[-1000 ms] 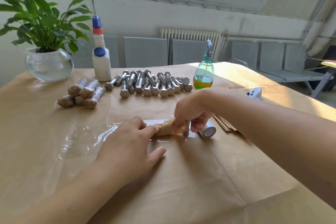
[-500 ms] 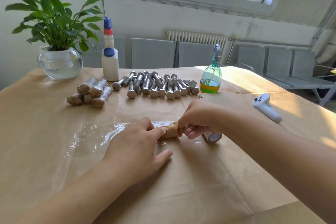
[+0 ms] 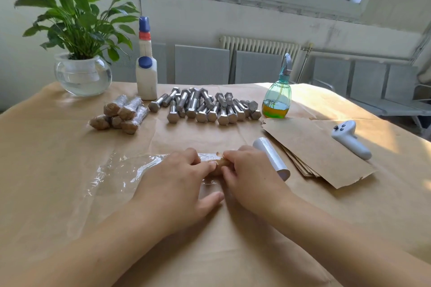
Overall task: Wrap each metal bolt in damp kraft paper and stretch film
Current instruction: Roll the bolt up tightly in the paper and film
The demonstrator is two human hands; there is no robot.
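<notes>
Since a moment ago, my right hand [image 3: 253, 179] has drawn in beside my left hand [image 3: 173, 187], so both now sit on the paper-wrapped bolt [image 3: 219, 164]. Both sets of fingers curl onto it, pinching it over the stretch film sheet [image 3: 114, 175] spread on the desk [image 3: 46, 193]; I judge the film roll-up is starting. Just right lie the film roll [image 3: 271, 158] and kraft sheets [image 3: 314, 149]. Further back sit finished wrapped bolts [image 3: 121, 114], many bare bolts [image 3: 205, 107] and the spray bottle [image 3: 277, 98].
</notes>
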